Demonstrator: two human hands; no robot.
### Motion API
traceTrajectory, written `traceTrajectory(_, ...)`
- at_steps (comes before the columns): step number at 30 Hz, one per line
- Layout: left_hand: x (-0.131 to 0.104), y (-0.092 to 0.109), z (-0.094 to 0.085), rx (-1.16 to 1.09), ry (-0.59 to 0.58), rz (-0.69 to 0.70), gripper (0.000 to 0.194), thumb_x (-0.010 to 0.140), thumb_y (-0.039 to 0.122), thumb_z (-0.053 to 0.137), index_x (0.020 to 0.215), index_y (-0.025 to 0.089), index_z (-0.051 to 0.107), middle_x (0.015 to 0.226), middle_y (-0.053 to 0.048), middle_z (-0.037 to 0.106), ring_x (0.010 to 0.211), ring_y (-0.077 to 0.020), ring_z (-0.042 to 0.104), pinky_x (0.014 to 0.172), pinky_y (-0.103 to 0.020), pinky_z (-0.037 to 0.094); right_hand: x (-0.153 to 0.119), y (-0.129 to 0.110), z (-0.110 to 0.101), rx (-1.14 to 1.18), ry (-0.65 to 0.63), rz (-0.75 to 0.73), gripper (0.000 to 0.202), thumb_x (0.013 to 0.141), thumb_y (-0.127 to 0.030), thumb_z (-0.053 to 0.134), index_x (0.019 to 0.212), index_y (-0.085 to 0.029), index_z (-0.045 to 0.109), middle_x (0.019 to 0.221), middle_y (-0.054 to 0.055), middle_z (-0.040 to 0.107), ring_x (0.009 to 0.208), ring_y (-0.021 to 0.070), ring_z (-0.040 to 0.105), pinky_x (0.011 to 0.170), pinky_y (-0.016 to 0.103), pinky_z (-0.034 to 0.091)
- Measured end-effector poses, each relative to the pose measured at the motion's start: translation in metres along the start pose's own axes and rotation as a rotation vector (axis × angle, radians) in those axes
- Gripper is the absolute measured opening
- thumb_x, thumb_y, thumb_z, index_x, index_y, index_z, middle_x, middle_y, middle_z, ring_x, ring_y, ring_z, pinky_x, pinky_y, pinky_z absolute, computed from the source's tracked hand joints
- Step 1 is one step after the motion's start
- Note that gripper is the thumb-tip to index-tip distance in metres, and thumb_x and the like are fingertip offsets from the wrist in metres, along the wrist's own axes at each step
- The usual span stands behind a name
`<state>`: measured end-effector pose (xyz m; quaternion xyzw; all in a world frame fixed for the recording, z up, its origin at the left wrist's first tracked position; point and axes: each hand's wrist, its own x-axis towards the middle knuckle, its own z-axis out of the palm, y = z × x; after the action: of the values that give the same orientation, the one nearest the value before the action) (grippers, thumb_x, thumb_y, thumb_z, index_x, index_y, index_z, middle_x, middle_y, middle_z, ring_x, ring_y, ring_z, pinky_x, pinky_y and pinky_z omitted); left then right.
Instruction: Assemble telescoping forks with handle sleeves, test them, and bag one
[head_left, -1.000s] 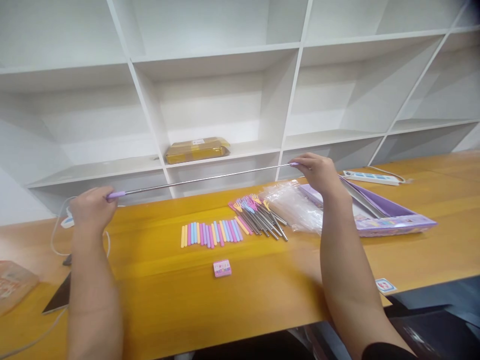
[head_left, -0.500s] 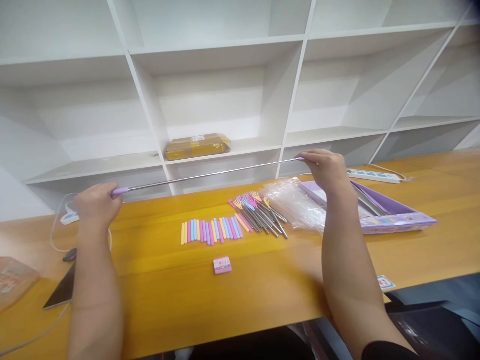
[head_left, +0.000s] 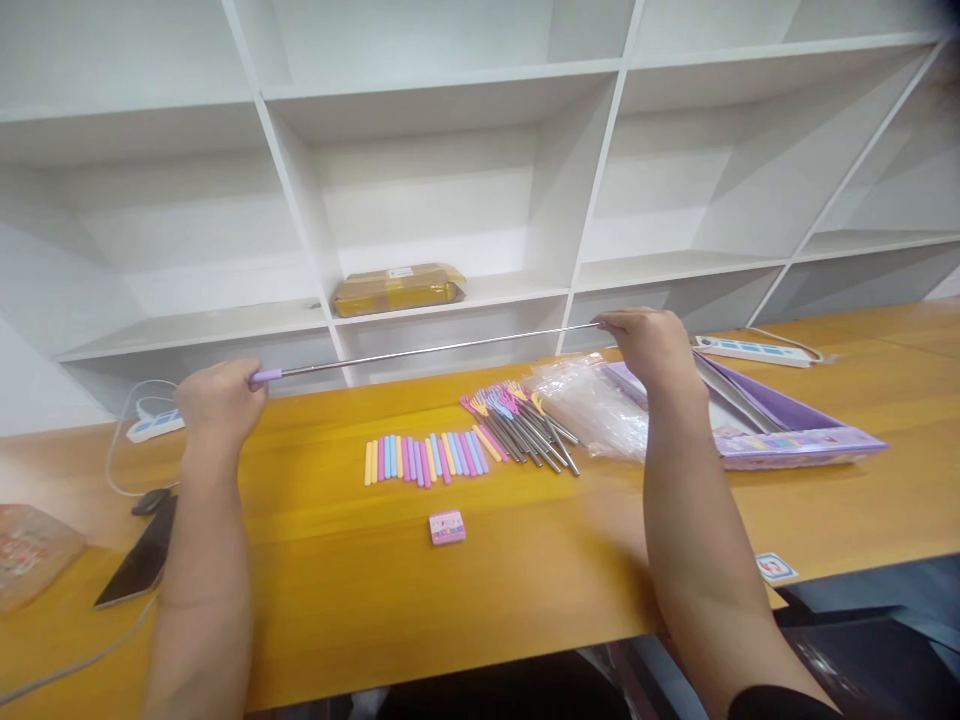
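Tabletop (head_left: 360,590) spreads beneath the slim metal rod (head_left: 442,347), probably light, springy and easily bent (smooth, so perhaps slippery), which the right hand (head_left: 649,345) pinches at one end and the left hand (head_left: 221,400) clasps by the lilac handle (head_left: 265,377), likely the firmest hold.

No legible text; print on small pink box (head_left: 448,527) and parcel label (head_left: 400,272) too blurred.
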<state>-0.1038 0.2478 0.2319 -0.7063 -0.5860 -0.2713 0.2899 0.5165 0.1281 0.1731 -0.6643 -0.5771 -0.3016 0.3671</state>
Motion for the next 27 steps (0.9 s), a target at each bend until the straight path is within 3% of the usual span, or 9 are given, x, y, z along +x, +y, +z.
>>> traceTrajectory(5,0.005,-0.005,0.002,0.038,-0.142,-0.035,0.023,0.099,0.031,0.053,0.086,0.021,0.069,0.078,-0.006,0.064,0.071,-0.0215,0.049,0.067,-0.034,0.021,0.004,-0.009,-0.007,-0.025,-0.007,0.029,0.034,0.102,-0.027,0.055,0.105,-0.028,0.089,0.109,0.009,0.085,0.097,0.0329,0.075,0.075,0.039,0.051)
traceTrajectory(8,0.006,0.009,0.001,0.069,-0.266,-0.020,0.021,0.098,0.029,0.057,0.092,0.024,0.077,0.079,-0.009,0.069,0.070,-0.0249,0.058,0.068,-0.035,0.027,0.008,-0.036,-0.012,-0.022,-0.047,-0.017,0.032,0.102,-0.020,0.057,0.104,-0.027,0.088,0.109,0.010,0.085,0.094,0.0313,0.073,0.075,0.039,0.047)
traceTrajectory(10,-0.002,0.038,0.000,0.058,-0.319,0.026,0.021,0.097,0.027,0.061,0.098,0.026,0.081,0.080,-0.012,0.073,0.071,-0.0283,0.064,0.068,-0.036,0.032,0.006,-0.077,-0.005,-0.012,-0.115,-0.083,0.035,0.100,-0.010,0.057,0.108,-0.025,0.087,0.115,0.011,0.085,0.096,0.0295,0.072,0.076,0.038,0.047)
traceTrajectory(14,-0.034,0.117,-0.003,-0.073,-0.343,0.188,0.023,0.096,0.012,0.060,0.091,0.022,0.080,0.079,-0.015,0.076,0.071,-0.0317,0.072,0.064,-0.035,0.037,-0.019,-0.192,0.031,0.045,-0.296,-0.278,0.032,0.096,-0.005,0.065,0.113,-0.024,0.083,0.112,0.009,0.085,0.098,0.0242,0.071,0.074,0.032,0.045)
traceTrajectory(17,-0.050,0.150,0.000,-0.064,-0.412,0.275,0.027,0.093,0.003,0.055,0.086,0.018,0.076,0.079,-0.017,0.076,0.073,-0.0332,0.074,0.062,-0.035,0.040,-0.040,-0.247,0.049,0.052,-0.433,-0.371,0.024,0.101,-0.008,0.063,0.108,-0.021,0.081,0.100,0.008,0.083,0.093,0.0211,0.070,0.067,0.029,0.039)
traceTrajectory(19,-0.050,0.153,0.005,-0.045,-0.465,0.314,0.030,0.097,0.006,0.049,0.090,0.018,0.076,0.084,-0.017,0.077,0.077,-0.0338,0.076,0.062,-0.035,0.042,-0.044,-0.254,0.050,0.031,-0.497,-0.390,0.027,0.106,-0.009,0.056,0.113,-0.020,0.080,0.105,0.009,0.082,0.099,0.0208,0.069,0.068,0.028,0.038)
traceTrajectory(22,-0.045,0.148,0.015,-0.044,-0.497,0.339,0.035,0.102,0.011,0.042,0.099,0.019,0.075,0.090,-0.016,0.079,0.084,-0.0341,0.078,0.064,-0.036,0.045,-0.038,-0.241,0.042,0.007,-0.506,-0.373,0.030,0.114,-0.020,0.050,0.112,-0.020,0.080,0.111,0.011,0.081,0.107,0.0217,0.068,0.070,0.028,0.036)
traceTrajectory(27,-0.044,0.148,0.020,-0.067,-0.510,0.341,0.036,0.104,0.016,0.041,0.108,0.022,0.076,0.092,-0.015,0.079,0.087,-0.0342,0.078,0.067,-0.036,0.047,-0.029,-0.231,0.035,0.025,-0.516,-0.358,0.031,0.116,-0.034,0.053,0.115,-0.021,0.081,0.110,0.011,0.081,0.104,0.0216,0.071,0.071,0.030,0.035)
